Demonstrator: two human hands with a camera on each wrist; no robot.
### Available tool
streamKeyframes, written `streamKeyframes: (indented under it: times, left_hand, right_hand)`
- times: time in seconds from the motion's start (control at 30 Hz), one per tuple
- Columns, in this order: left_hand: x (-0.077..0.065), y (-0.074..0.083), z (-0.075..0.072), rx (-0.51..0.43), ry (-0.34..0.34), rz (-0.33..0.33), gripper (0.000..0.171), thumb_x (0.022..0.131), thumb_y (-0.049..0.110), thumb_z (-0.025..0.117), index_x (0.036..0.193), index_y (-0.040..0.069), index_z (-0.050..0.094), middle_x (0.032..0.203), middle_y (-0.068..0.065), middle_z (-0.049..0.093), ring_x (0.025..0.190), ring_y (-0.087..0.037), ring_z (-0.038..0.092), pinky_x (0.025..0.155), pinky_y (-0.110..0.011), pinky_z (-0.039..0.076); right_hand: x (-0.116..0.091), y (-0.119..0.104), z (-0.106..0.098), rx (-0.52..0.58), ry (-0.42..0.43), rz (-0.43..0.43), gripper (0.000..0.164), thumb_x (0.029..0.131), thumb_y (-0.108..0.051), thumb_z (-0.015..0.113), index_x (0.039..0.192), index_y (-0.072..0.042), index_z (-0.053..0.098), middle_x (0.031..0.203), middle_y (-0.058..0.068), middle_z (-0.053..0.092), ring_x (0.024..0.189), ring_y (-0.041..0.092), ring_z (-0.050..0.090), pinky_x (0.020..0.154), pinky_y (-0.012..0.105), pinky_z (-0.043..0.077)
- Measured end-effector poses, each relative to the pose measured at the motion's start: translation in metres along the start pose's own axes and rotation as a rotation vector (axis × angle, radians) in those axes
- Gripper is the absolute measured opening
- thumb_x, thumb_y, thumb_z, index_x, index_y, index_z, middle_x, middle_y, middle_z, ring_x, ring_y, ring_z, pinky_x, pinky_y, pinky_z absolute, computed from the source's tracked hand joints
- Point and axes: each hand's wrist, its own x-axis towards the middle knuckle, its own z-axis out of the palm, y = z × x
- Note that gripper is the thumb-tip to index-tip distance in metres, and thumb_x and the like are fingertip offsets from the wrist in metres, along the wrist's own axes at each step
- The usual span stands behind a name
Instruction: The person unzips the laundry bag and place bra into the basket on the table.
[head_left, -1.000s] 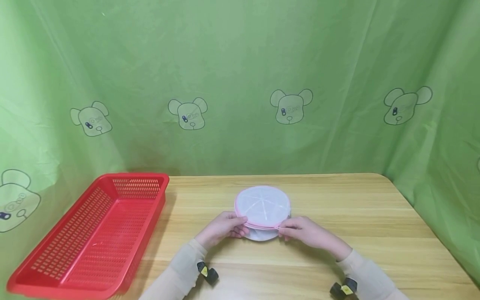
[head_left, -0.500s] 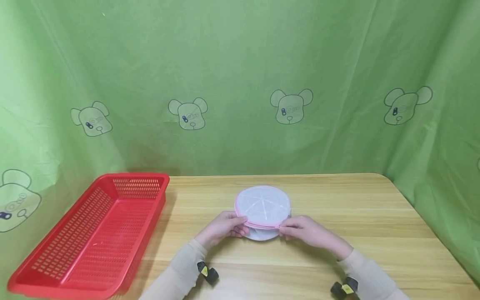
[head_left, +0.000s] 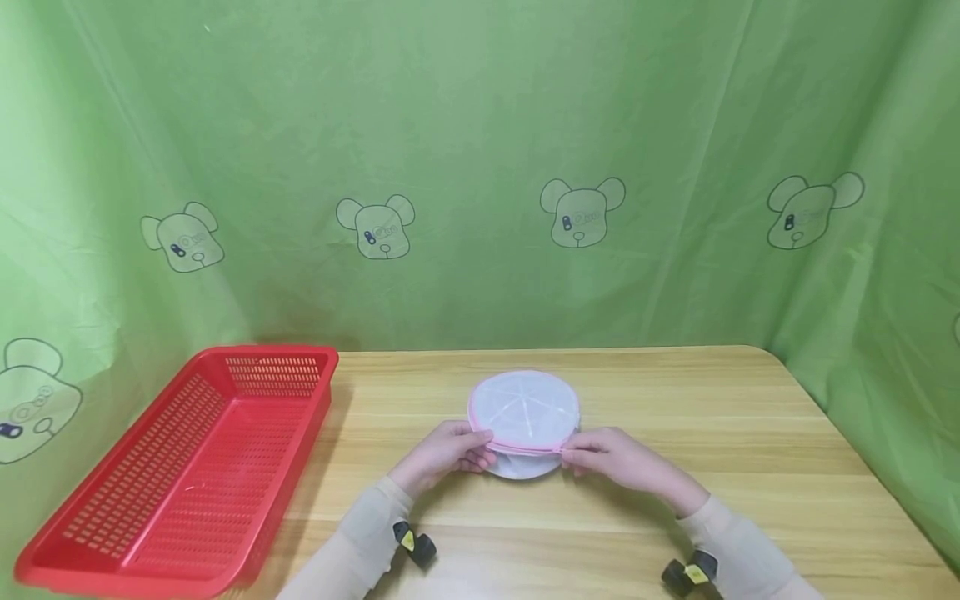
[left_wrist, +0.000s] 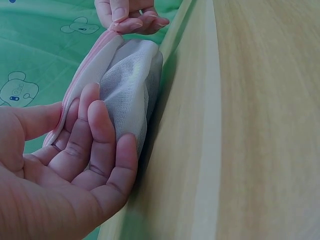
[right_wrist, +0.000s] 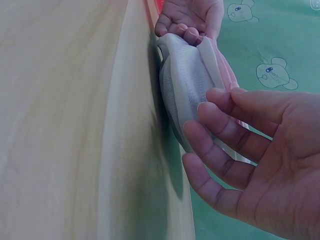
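Note:
A round white mesh laundry bag (head_left: 525,408) with a pink zipper (head_left: 525,451) along its rim sits on the wooden table. My left hand (head_left: 450,450) grips the rim at the near left, thumb on top and fingers curled beneath, as the left wrist view shows. At the near right, my right hand (head_left: 618,460) pinches the zipper at the rim between thumb and index finger. Its other fingers spread loosely beside the mesh side (right_wrist: 192,75) in the right wrist view. The zipper pull is hidden or too small to make out. What the bag holds inside cannot be seen.
A red plastic basket (head_left: 258,508) with slotted walls stands at the left of the wooden table (head_left: 675,392). Green cloth (head_left: 465,292) printed with bear heads hangs behind and on both sides. Each wrist wears a small black device (head_left: 415,546).
My right hand has slid slightly to the right along the zipper at the bag's near rim. The left hand keeps its grip, almost still.

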Motion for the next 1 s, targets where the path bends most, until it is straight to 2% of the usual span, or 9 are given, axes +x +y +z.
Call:
streamKeyframes:
  times: [0.43,1.0]
  left_hand:
    - [0.0000,-0.0002,-0.0015,0.003,0.005,-0.002,0.026,0.096,0.021,0.057,0.101,-0.004,0.065,0.074,0.003,0.070,0.069,-0.008,0.065,0.076,-0.025,0.059]
    - [-0.0001,-0.0006,-0.0037,-0.010,0.008,0.001,0.024,0.097,0.020,0.056,0.100,-0.002,0.065,0.075,0.002,0.070,0.070,-0.009,0.065,0.075,-0.025,0.059]
  right_hand:
    - [-0.0005,0.0019,-0.0046,0.043,-0.010,0.000,0.022,0.098,-0.022,0.055,0.093,-0.006,0.071,0.082,0.011,0.068,0.074,0.011,0.060,0.068,0.022,0.054]
    - [-0.0007,0.0047,-0.0079,0.021,0.008,-0.001,0.023,0.098,-0.022,0.056,0.090,-0.006,0.070,0.076,0.011,0.065,0.068,0.014,0.056,0.063,0.023,0.051]
